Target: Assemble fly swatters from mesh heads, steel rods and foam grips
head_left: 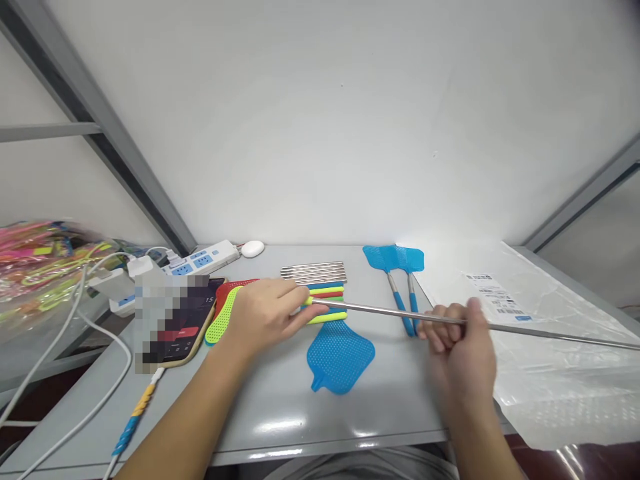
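Steel makes up the long thin rod (385,309) that lies across the view, held above the table (285,407) and running out past the right edge, so its far end cannot be checked. The left hand (273,310) is closed round the yellow-green handle (309,301) at the rod's near end, thumb pointing along it, with most of the handle hidden in the palm. The right hand (463,340) is wrapped round the rod further along, fingers curled and thumb raised near the metal; its wrist is a little blurred. The step in hand seems to be working the rod between both hands, and it should go best with the handle held firmly and any pull or push made along the rod's own line. A sideways load would probably bend such a slim tube, so both wrists ought to sit level with each other. A light right-hand grip should let the metal slide without a jerk. Care is wise over the row of handles (330,289), the short metal rods (317,272) and the loose blue swatter head (343,360), and over the plastic bag (545,380) beneath the rod's right-hand stretch.
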### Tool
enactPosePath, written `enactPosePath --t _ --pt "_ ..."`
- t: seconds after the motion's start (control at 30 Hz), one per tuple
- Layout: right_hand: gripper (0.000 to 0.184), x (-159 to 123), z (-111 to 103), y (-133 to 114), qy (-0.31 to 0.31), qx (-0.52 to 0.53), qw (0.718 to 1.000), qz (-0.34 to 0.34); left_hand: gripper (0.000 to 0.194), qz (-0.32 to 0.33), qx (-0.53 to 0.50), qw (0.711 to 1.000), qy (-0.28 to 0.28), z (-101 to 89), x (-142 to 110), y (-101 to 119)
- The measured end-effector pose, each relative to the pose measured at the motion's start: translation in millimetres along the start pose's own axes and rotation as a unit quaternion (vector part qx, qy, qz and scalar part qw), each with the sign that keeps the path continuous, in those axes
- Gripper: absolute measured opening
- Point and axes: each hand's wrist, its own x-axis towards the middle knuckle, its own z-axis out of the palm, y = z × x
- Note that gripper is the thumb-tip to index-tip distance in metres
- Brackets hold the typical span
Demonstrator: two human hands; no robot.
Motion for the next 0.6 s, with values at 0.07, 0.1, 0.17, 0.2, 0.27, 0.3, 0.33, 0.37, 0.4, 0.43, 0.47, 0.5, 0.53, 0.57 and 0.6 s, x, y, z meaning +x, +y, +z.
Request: enactPosePath --t 0.07,0.1,0.17,0.2,0.27,0.3,0.33,0.37,0.4,0.43,0.47,0.5,0.53,0.57,0.6 --pt "0.057 8 -10 -11 0.032 0.019 0.999 -0.033 0.031 -0.01 -0.003 1.0 -0.008 -1.2 -3 -7" --pt "0.057 13 -15 -17 0.049 0.018 0.997 -0.057 0.03 -0.014 -0.003 1.0 -0.012 -1.4 -4 -10" --pt "0.056 21 -25 -28 0.084 0.013 0.99 -0.112 0.029 -0.022 -0.001 1.0 -0.015 -1.5 -6 -14" --pt "0.055 24 -30 -33 0.098 0.013 0.986 -0.137 0.028 -0.025 0.001 1.0 -0.015 -1.5 -7 -16" --pt "0.052 29 -38 -41 0.121 0.014 0.977 -0.172 0.028 -0.03 0.004 0.999 -0.015 -1.7 -8 -19" --pt "0.05 30 -42 -45 0.136 0.016 0.973 -0.184 0.028 -0.031 0.004 0.999 -0.017 -1.8 -9 -20" --pt "0.048 32 -45 -49 0.152 0.017 0.969 -0.193 0.029 -0.03 0.002 0.999 -0.02 -1.9 -10 -21" --pt "0.047 32 -48 -53 0.168 0.019 0.965 -0.2 0.03 -0.029 0.0 0.999 -0.023 -1.9 -10 -23" --pt "0.046 33 -51 -56 0.183 0.021 0.961 -0.206 0.032 -0.03 -0.002 0.999 -0.026 -1.9 -11 -24" --pt "0.046 34 -55 -59 0.195 0.023 0.957 -0.212 0.034 -0.03 -0.005 0.999 -0.029 -1.8 -12 -26" --pt "0.047 34 -58 -62 0.202 0.026 0.954 -0.219 0.036 -0.033 -0.007 0.999 -0.029 -1.8 -13 -28" --pt "0.049 35 -62 -65 0.206 0.03 0.952 -0.225 0.037 -0.04 -0.007 0.999 -0.027 -1.8 -14 -30" --pt "0.052 35 -66 -67 0.208 0.031 0.95 -0.23 0.039 -0.052 -0.004 0.998 -0.024 -1.9 -15 -31" --pt "0.054 36 -69 -69 0.211 0.032 0.948 -0.235 0.04 -0.068 0.002 0.997 -0.018 -2.2 -15 -33" --pt "0.055 36 -72 -70 0.212 0.03 0.947 -0.24 0.04 -0.088 0.011 0.996 -0.008 -2.7 -16 -35"
